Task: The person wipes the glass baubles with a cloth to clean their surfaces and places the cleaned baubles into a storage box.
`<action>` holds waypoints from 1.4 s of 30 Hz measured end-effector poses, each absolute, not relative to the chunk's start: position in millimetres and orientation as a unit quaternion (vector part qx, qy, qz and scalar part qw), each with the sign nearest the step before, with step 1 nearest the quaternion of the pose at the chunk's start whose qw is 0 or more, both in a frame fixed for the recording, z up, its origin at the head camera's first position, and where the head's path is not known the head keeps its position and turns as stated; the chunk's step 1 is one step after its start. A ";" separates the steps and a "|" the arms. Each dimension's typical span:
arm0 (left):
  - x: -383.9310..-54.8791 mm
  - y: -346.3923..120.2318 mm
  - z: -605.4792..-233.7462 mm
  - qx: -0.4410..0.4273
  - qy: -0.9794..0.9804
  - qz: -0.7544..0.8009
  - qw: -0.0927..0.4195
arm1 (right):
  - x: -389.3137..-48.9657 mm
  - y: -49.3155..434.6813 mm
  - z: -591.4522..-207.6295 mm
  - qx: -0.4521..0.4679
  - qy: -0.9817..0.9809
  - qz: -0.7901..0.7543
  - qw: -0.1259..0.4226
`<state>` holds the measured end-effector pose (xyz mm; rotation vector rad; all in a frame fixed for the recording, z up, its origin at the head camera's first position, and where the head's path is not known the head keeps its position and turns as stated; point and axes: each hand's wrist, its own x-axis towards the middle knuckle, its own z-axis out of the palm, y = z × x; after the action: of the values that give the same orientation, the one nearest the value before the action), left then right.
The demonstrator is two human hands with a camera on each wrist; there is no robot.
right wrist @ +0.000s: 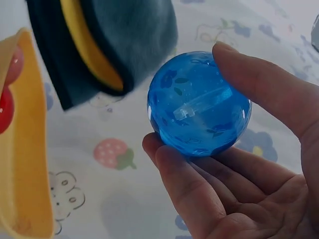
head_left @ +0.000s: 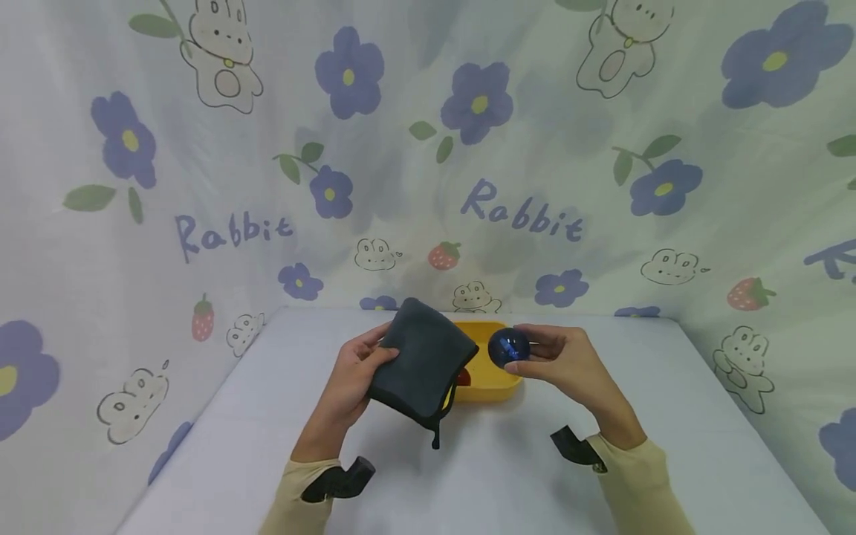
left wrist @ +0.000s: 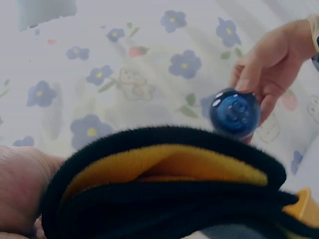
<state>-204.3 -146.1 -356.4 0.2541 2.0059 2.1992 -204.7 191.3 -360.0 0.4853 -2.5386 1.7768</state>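
Note:
My left hand [head_left: 351, 375] grips a dark grey-green cloth pouch [head_left: 423, 360] by its left side, thumb on the front. A cord with a small toggle hangs from its lower right corner. In the left wrist view the pouch's mouth gapes and shows a yellow lining [left wrist: 214, 162]. Between thumb and fingertips, my right hand [head_left: 568, 364] holds a clear blue ball [head_left: 508, 348], just right of the pouch and apart from it. The right wrist view shows the blue ball [right wrist: 199, 107] close up, see-through and shiny.
Behind the pouch and ball, a yellow tray [head_left: 491, 392] stands on the white table [head_left: 515, 475]; the pouch covers its left part. Red balls [right wrist: 6, 109] lie inside it. A curtain [head_left: 401, 148] printed with rabbits and flowers hangs around the table.

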 end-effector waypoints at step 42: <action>-175.1 -72.4 -375.5 0.242 0.856 0.424 -0.168 | -204.1 137.5 -382.1 0.241 -0.787 0.568 0.000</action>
<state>-175.1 -72.4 -375.5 0.8547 3.0212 1.4967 -204.1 137.5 -382.1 0.7562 -2.4716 1.7859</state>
